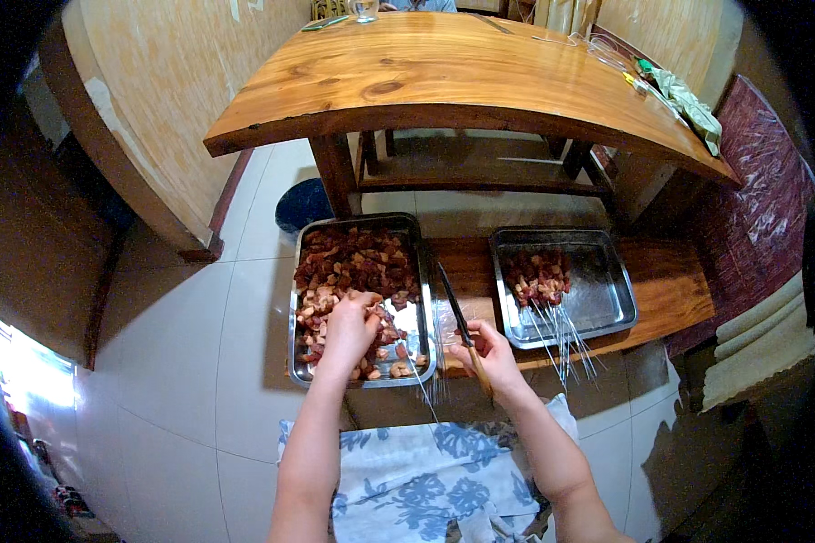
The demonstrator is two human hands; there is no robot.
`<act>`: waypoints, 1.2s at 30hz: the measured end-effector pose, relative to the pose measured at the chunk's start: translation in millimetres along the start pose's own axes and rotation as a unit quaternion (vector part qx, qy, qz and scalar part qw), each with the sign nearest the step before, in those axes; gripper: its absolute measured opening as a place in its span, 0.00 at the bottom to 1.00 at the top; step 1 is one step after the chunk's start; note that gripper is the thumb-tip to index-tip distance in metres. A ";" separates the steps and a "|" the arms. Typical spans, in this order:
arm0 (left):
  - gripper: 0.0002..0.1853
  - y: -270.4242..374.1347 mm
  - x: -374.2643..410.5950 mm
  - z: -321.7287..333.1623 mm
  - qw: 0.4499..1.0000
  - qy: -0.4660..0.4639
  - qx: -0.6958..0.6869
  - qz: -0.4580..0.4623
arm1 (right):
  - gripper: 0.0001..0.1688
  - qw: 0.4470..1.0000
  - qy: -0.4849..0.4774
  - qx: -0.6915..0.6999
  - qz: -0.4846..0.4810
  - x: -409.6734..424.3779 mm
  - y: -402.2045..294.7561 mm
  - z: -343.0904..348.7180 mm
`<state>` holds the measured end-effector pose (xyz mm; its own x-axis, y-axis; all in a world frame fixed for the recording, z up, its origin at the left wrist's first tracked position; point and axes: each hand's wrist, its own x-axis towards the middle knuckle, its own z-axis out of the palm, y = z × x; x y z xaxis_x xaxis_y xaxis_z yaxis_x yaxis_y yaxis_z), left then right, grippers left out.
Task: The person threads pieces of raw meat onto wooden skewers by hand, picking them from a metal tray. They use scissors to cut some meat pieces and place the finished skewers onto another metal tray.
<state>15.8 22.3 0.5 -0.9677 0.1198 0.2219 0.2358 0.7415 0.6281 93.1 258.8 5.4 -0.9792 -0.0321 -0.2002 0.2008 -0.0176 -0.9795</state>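
Note:
My left hand (355, 322) is in the left metal tray (429, 339), its fingers closed around something at the cut meat pieces (353, 261); what they pinch is hidden. A thin metal skewer (418, 375) slants from beside those fingers over the tray's near rim. My right hand (489, 356) grips a knife (456, 305) with a dark blade and a light handle, its tip pointing away. More bare skewers (440, 346) lie between the trays. The right metal tray (601, 271) holds skewered meat (536, 275), with the skewers' ends sticking out over the near rim.
Both trays rest on a wooden bench (672, 285). Beyond it stands a wooden table (448, 75) with a phone (324, 23), a glass (365, 9), a cable and a green package (686, 105). A dark round stool (303, 206) is at the left. A person sits behind the table.

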 end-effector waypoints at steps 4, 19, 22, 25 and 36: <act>0.15 3.6 -4.0 18.3 0.986 -0.040 0.157 0.026 | 0.18 1.000 -0.001 -0.005 -0.012 1.2 9.9 5.9; 0.14 -25.5 8.5 -15.3 0.994 0.086 0.064 -0.015 | 0.15 0.998 0.057 0.033 -0.001 -6.5 -5.4 3.0; 0.12 -29.3 10.2 -12.2 0.997 0.029 0.048 -0.061 | 0.15 0.997 0.062 0.029 0.027 -7.4 -6.5 8.9; 0.12 -28.6 12.7 -9.2 0.998 0.012 0.040 -0.053 | 0.17 0.998 0.057 -0.008 0.035 -11.2 -3.9 12.2; 0.15 -9.8 14.7 14.9 0.975 -0.029 0.216 -0.048 | 0.19 0.998 0.025 -0.046 0.031 -16.8 11.8 16.7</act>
<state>-2.1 26.6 -13.5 -0.9898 0.0646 0.1270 0.0970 0.9586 0.2677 112.4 242.4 -2.5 -0.9658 0.0192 -0.2585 0.2592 0.0740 -0.9630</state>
